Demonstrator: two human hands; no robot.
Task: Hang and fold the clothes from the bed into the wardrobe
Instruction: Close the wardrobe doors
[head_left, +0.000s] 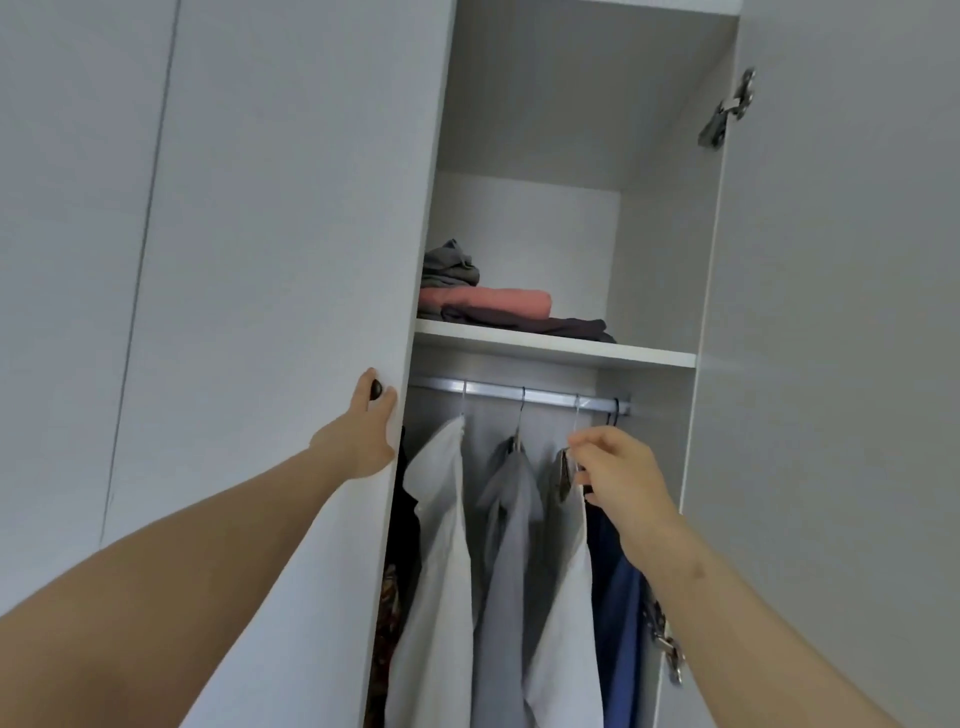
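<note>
The wardrobe's middle section stands open, with a metal rail (545, 393) under a white shelf (556, 351). On the rail hang a white shirt (441, 545), a grey shirt (506, 561), another white garment (566, 623) and a blue one (621, 597). My right hand (618, 475) pinches the hanger of that white garment just below the rail. My left hand (366, 431) grips the edge of the left door (270, 312), fingers around its dark knob (375, 388). Folded clothes (488, 304), grey, pink and dark, lie on the shelf.
The right door (841, 312) is swung open, its hinges (727, 111) showing at the top and near my right forearm. A dark patterned garment (387, 623) hangs at the far left behind the door edge. The space above the folded pile is open.
</note>
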